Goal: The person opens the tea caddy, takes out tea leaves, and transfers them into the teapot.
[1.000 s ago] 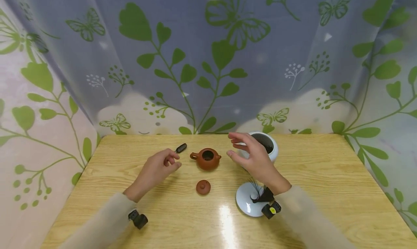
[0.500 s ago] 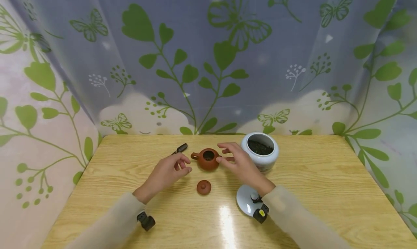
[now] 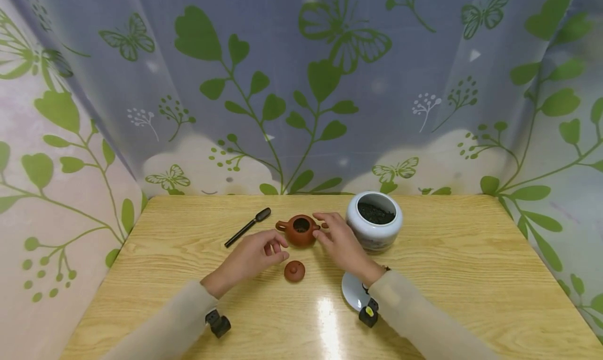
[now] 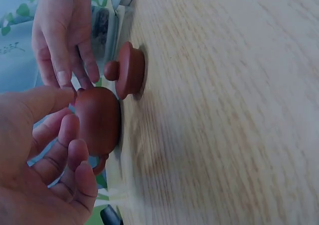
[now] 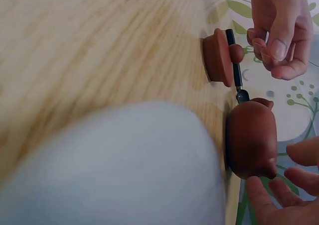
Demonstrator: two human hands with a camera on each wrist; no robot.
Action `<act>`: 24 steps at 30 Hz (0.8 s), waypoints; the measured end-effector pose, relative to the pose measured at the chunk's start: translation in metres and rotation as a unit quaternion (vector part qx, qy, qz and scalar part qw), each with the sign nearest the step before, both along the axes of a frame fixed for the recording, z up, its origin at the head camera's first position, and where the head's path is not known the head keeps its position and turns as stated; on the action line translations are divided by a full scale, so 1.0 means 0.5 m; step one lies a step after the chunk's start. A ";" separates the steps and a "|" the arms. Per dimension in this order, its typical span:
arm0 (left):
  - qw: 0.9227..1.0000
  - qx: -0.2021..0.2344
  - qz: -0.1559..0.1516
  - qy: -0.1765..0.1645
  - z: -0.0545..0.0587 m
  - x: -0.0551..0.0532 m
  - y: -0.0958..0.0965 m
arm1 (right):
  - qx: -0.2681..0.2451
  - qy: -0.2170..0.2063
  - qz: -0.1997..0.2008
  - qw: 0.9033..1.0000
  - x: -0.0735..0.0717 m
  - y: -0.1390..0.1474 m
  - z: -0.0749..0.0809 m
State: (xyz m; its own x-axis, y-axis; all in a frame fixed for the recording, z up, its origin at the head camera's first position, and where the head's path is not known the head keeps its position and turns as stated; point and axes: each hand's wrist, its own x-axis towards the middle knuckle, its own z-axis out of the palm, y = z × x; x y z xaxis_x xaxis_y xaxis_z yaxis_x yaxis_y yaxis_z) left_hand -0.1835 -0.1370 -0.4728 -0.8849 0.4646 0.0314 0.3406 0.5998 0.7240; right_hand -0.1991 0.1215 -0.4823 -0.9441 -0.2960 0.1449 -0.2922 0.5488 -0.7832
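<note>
A small reddish-brown clay teapot (image 3: 298, 238) stands uncovered, its handle to the left and spout to the right. Its round lid (image 3: 294, 271) lies on the table in front of it, knob up. My right hand (image 3: 344, 246) is beside the spout, fingers spread and slightly bent, fingertips right at the pot in the right wrist view. My left hand (image 3: 256, 255) hovers left of the lid, in front of the handle, its fingers loosely curled around nothing. From the left wrist, the teapot (image 4: 98, 120) shows just beyond the left fingertips.
Behind my right hand stands a white jar (image 3: 374, 232) with dark tea leaves inside. Its pale lid (image 3: 352, 293) lies under my right wrist, partly hidden. A dark tea scoop (image 3: 247, 228) rests left of the teapot. A patterned curtain (image 3: 282, 88) hangs along the table's back edge.
My right hand has come down and left from in front of the jar to the teapot's spout side. My left hand has moved right, away from the scoop, towards the lid.
</note>
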 end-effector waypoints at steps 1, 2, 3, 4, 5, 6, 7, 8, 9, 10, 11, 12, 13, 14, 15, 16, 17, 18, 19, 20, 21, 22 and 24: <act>1.000 0.002 -0.008 -0.003 -0.002 0.001 0.001 | 0.005 0.005 -0.003 1.000 0.000 -0.002 -0.002; 1.000 0.005 -0.015 -0.008 -0.004 0.001 0.001 | 0.008 0.009 -0.007 1.000 0.001 -0.004 -0.005; 1.000 0.009 -0.021 -0.016 -0.006 0.002 0.002 | 0.013 0.015 -0.010 1.000 0.002 -0.006 -0.008; 0.999 0.011 -0.029 -0.020 -0.008 0.002 0.003 | 0.015 0.018 -0.013 1.000 0.002 -0.008 -0.010; 0.999 0.013 -0.037 -0.024 -0.011 0.002 0.004 | 0.017 0.022 -0.017 0.999 0.003 -0.010 -0.011; 0.999 0.014 -0.044 -0.027 -0.013 0.002 0.005 | 0.018 0.025 -0.021 0.999 0.003 -0.012 -0.013; 0.998 0.015 -0.051 -0.029 -0.015 0.002 0.006 | 0.020 0.029 -0.025 0.999 0.004 -0.014 -0.015; 0.998 0.018 -0.058 -0.032 -0.017 0.002 0.007 | 0.023 0.030 -0.031 0.999 0.004 -0.016 -0.017; 0.997 0.019 -0.063 -0.035 -0.019 0.002 0.008 | 0.028 0.031 -0.036 0.998 0.005 -0.017 -0.018; 0.997 0.020 -0.068 -0.038 -0.021 0.002 0.009 | 0.032 0.033 -0.042 0.998 0.005 -0.019 -0.019; 0.996 0.021 -0.073 -0.041 -0.023 0.002 0.009 | 0.037 0.035 -0.046 0.998 0.005 -0.020 -0.020; 0.996 0.021 -0.076 -0.044 -0.025 0.002 0.010 | 0.043 0.038 -0.051 0.997 0.005 -0.021 -0.021; 0.995 0.022 -0.081 -0.046 -0.027 0.002 0.011 | 0.049 0.041 -0.055 0.996 0.005 -0.022 -0.022; 0.995 0.022 -0.086 -0.048 -0.028 0.002 0.011 | 0.053 0.043 -0.059 0.996 0.005 -0.022 -0.023; 0.995 0.021 -0.090 -0.049 -0.030 0.002 0.012 | 0.056 0.045 -0.062 0.996 0.005 -0.023 -0.023; 0.994 0.021 -0.094 -0.050 -0.030 0.002 0.013 | 0.057 0.047 -0.065 0.995 0.005 -0.023 -0.023; 0.994 0.020 -0.097 -0.049 -0.032 0.003 0.013 | 0.058 0.048 -0.067 0.995 0.005 -0.023 -0.023; 0.994 0.019 -0.100 -0.050 -0.032 0.003 0.014 | 0.059 0.050 -0.069 0.995 0.005 -0.023 -0.023; 0.993 0.019 -0.101 -0.050 -0.033 0.003 0.014 | 0.060 0.053 -0.072 0.994 0.004 -0.023 -0.024; 0.993 0.018 -0.102 -0.049 -0.033 0.004 0.014 | 0.061 0.055 -0.074 0.994 0.004 -0.023 -0.024; 0.993 0.016 -0.102 -0.050 -0.033 0.004 0.015 | 0.062 0.056 -0.076 0.994 0.003 -0.023 -0.024; 0.993 0.015 -0.103 -0.050 -0.033 0.004 0.014 | 0.063 0.058 -0.077 0.993 0.003 -0.023 -0.024; 0.993 0.014 -0.104 -0.050 -0.034 0.005 0.014 | 0.065 0.061 -0.080 0.993 0.002 -0.023 -0.025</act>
